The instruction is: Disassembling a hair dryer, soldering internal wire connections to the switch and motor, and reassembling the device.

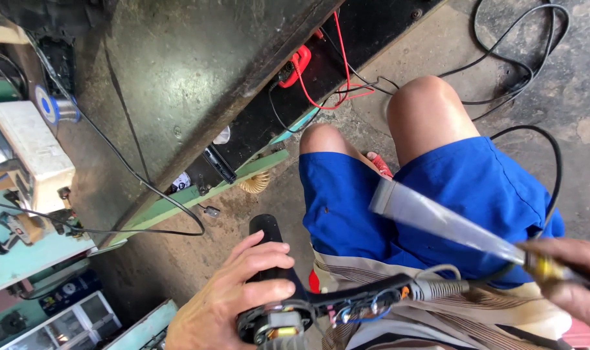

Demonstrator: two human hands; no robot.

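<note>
My left hand (233,295) grips a black power tool body (275,285) with its casing off; the copper motor windings (278,330) show at the bottom. An open black handle piece with wires (363,303) juts right from it, and a grey cord (440,285) leaves its end. My right hand (573,275) at the right edge holds a tool with a yellow handle (544,267) and a long flat grey blade (431,214), blurred, pointing up-left over my lap. I sit in blue shorts (489,188).
A dark worn workbench (178,84) fills the upper left, with a white box device (29,152) and black cables. Red wires and a red clamp (298,65) hang under the bench. Black cords (521,58) trail over the concrete floor. A green rail (223,185) runs below the bench.
</note>
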